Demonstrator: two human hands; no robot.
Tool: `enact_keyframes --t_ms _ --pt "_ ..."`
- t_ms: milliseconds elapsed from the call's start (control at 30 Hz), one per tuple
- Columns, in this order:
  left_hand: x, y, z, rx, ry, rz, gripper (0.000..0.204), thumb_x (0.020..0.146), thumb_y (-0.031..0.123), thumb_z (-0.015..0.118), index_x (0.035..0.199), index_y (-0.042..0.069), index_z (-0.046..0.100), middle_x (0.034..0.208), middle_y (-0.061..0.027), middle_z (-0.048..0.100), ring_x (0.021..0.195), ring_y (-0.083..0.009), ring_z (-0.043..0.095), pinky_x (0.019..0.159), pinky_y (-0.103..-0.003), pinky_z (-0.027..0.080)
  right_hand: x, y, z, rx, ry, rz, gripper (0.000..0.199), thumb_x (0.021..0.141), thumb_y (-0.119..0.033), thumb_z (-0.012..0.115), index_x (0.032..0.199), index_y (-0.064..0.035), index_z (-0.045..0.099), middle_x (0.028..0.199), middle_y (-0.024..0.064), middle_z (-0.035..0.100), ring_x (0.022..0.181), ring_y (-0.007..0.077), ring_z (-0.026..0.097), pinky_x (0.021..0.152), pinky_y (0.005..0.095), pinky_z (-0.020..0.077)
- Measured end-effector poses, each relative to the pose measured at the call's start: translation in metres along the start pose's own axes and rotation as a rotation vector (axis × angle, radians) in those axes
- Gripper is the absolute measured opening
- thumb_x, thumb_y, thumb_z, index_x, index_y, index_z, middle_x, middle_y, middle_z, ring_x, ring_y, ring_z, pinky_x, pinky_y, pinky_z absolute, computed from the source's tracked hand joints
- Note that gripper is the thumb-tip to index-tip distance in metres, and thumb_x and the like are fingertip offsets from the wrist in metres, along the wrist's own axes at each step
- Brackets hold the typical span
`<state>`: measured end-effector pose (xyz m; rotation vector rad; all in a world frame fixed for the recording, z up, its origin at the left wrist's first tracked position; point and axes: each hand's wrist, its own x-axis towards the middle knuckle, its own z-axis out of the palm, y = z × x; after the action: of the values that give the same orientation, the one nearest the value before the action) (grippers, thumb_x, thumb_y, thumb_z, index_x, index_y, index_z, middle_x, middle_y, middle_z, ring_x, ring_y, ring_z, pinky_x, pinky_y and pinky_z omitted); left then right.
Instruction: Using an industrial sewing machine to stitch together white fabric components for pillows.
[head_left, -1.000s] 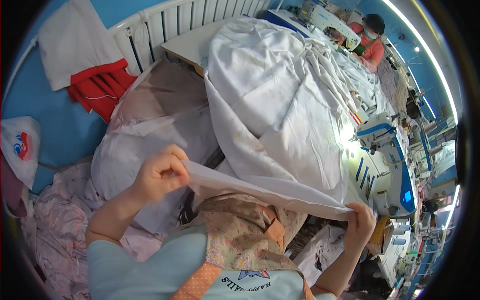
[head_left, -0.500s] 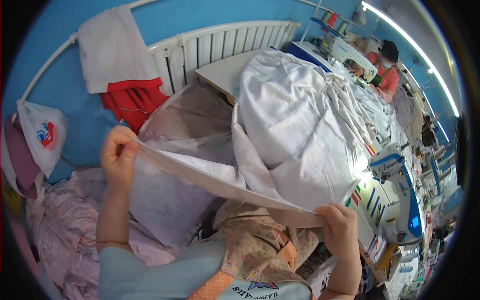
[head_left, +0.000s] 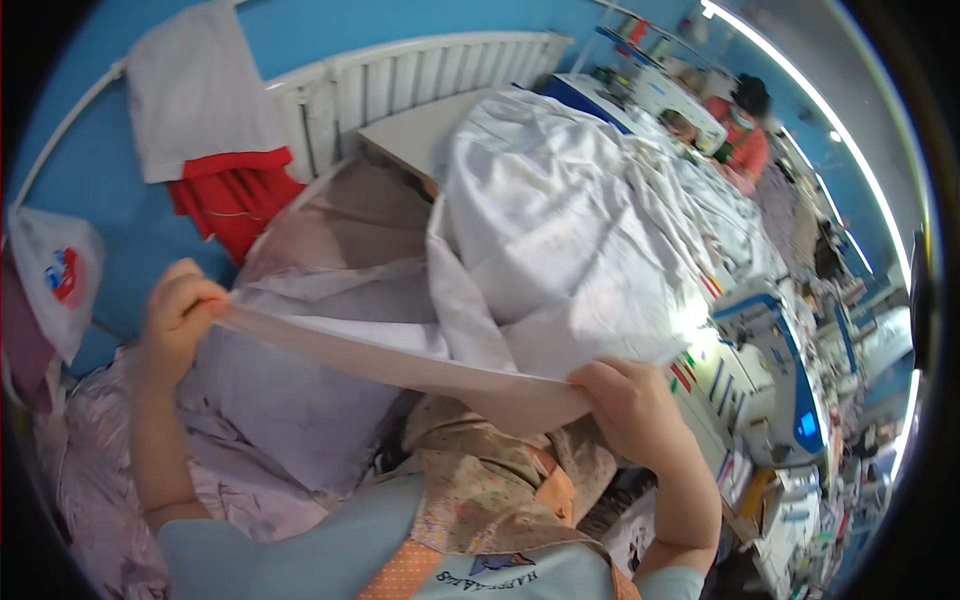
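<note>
My left grip [head_left: 180, 308] and right grip [head_left: 632, 408] pinch firmly a white cloth edge [head_left: 390, 365], already spread; the cloth heap [head_left: 560, 220] lies rumpled over the table's [head_left: 420, 130] edge.

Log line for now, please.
left grip: pinching pale cloth band; right grip: pinching same band; band: stretched between grips; sewing machine: at right

plastic bag [head_left: 60, 275], L | wht slatted panel [head_left: 420, 72] | co-wkr [head_left: 745, 150] (coral top), rear R
</note>
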<state>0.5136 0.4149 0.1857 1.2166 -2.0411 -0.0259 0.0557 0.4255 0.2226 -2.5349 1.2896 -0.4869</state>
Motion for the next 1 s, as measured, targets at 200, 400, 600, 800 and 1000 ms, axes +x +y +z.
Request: enact_keyframes --t_ms 200,400,600,800,1000 --pt "-0.002 -0.030 -0.003 -0.095 0.132 -0.168 0.003 0.088 0.006 0.058 0.087 0.004 0.056 0.082 -0.0058 0.052 0.067 -0.0143 0.048 0.059 -0.028 0.039 -0.007 0.010 0.017 -0.093 -0.025 -0.023 0.025 0.072 0.001 0.061 0.096 -0.0045 0.062 0.083 0.0116 0.062 0.076 0.0333 0.062 0.066 0.0408 0.0509" --pt "0.065 -0.012 0.046 -0.971 0.426 -0.284 0.016 0.101 0.019 0.048 0.094 0.006 0.055 0.085 -0.0018 0.053 0.065 -0.0053 0.047 0.053 -0.021 0.039 -0.045 0.011 -0.021 -0.217 0.382 0.076 0.027 0.071 0.001 0.059 0.096 -0.0057 0.064 0.083 0.0111 0.065 0.075 0.0315 0.064 0.064 0.0395 0.0518" --pt "0.177 0.140 0.290 -1.150 -0.542 -0.102 0.017 0.100 0.024 0.050 0.093 0.010 0.056 0.076 0.0070 0.046 0.065 -0.0055 0.041 0.057 -0.023 0.036 -0.068 0.022 -0.108 0.010 0.961 0.371 0.015 0.081 0.005 0.054 0.092 0.0024 0.064 0.077 0.0133 0.066 0.069 0.0238 0.067 0.066 0.0287 0.0511" --pt "0.155 0.157 0.424 -0.504 -0.420 0.342 0.012 0.088 0.010 0.055 0.090 -0.001 0.060 0.087 -0.0207 0.063 0.080 -0.0374 0.060 0.071 -0.042 0.046 -0.144 0.008 -0.058 0.204 0.844 0.593 0.022 0.079 0.007 0.053 0.093 -0.0032 0.067 0.078 0.0114 0.067 0.067 0.0231 0.066 0.063 0.0312 0.0507" --pt "0.170 0.114 0.354 -0.500 -0.506 0.124 0.010 0.089 0.011 0.060 0.089 0.001 0.061 0.082 -0.0169 0.064 0.077 -0.0330 0.062 0.068 -0.038 0.047 -0.201 0.019 0.078 0.873 0.527 0.886 0.019 0.085 0.004 0.056 0.100 -0.0027 0.067 0.077 0.0083 0.067 0.066 0.0172 0.063 0.061 0.0309 0.0503"
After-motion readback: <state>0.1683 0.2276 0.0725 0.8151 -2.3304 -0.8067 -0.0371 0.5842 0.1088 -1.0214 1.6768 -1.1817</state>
